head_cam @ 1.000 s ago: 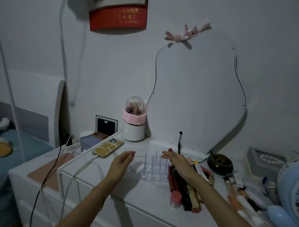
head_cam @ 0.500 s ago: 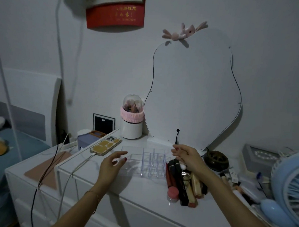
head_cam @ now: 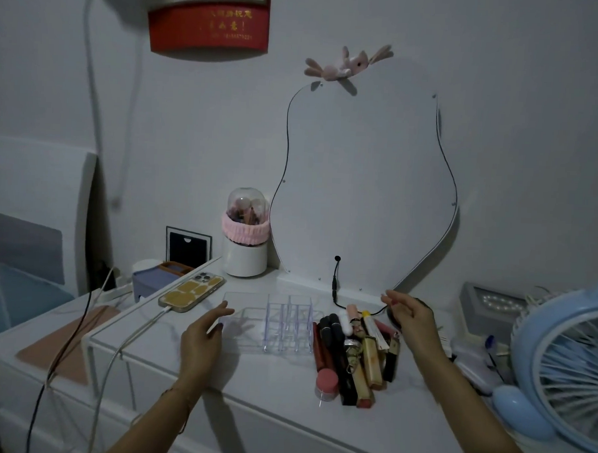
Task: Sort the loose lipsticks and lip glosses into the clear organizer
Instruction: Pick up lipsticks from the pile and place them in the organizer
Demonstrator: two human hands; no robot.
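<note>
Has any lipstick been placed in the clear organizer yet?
No. The organizer has nothing in its slots, and the lipsticks all lie in a pile on the table to its right.

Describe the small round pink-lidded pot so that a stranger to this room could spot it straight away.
Start at the big curvy mirror leaning on the wall, then drop to the pile of lipsticks on the white dresser top below it, right of the clear organizer. The pot sits at the pile's near left corner. It alone is short and round, with a pink lid; its neighbours are long tubes.
</note>
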